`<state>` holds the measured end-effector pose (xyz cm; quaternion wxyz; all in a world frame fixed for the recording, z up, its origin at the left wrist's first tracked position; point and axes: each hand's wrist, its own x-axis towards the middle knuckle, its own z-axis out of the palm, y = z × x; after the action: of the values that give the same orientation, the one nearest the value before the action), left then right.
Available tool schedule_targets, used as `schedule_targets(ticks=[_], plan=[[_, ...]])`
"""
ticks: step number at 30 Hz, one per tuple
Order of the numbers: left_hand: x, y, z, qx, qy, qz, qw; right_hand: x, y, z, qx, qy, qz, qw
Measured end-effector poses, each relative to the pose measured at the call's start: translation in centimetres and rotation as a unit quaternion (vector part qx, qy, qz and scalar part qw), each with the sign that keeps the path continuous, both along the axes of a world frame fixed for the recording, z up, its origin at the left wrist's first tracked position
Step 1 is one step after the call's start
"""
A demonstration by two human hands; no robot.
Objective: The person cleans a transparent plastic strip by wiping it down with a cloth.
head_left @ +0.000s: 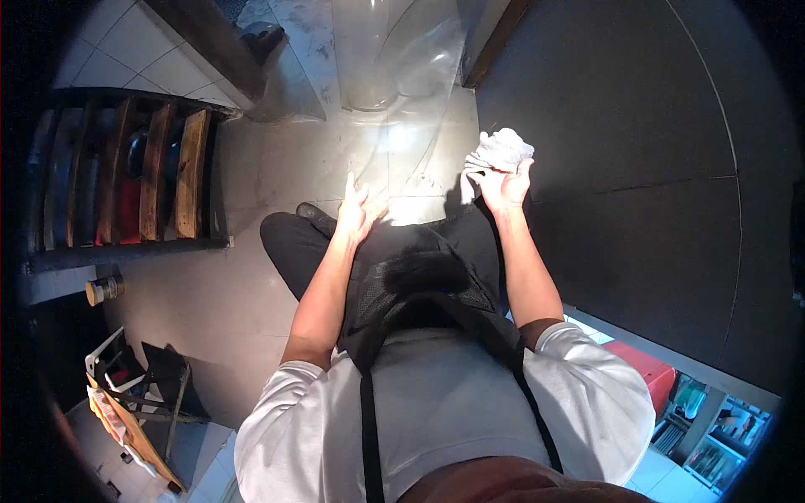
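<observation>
A crumpled white cloth [503, 152] is in my right hand [505, 186], with part of it hanging down on the left side of the hand. My left hand [359, 215] holds nothing, and its fingers are apart above my dark trousers [293, 251]. Ahead of my hands stands a clear, see-through sheet or panel [402, 67], with light glaring on the pale tiled floor [277, 168] just below it.
A large dark panel [637, 184] rises close on my right. To the left is a wooden slatted rack [194, 172]. A small tin [104, 290] and a folding chair [172, 377] are at the lower left. A wooden post [210, 50] stands at the upper left.
</observation>
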<state>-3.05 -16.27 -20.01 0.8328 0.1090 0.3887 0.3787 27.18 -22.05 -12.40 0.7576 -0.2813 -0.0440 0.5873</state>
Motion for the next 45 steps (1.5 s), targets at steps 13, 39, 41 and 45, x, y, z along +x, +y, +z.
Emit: schedule_targets(ticks=[13, 39, 41, 45], plan=[[-5.0, -4.0, 2.0, 0.04, 0.04, -0.123, 0.991, 6.5, 11.5, 0.5, 0.018, 0.036, -0.094, 0.995], [-5.4, -3.8, 1.9, 0.031, 0.074, -0.193, 0.978, 16.4, 30.6, 6.4, 0.154, -0.093, 0.019, 0.984], [-5.4, -3.7, 1.7, 0.033, 0.069, -0.193, 0.978, 14.5, 29.5, 7.6, 0.154, -0.078, 0.031, 0.985], [-5.3, -3.8, 0.9, 0.03, 0.089, -0.186, 0.978, 14.2, 29.8, 6.5, 0.128, -0.193, 0.02, 0.973]])
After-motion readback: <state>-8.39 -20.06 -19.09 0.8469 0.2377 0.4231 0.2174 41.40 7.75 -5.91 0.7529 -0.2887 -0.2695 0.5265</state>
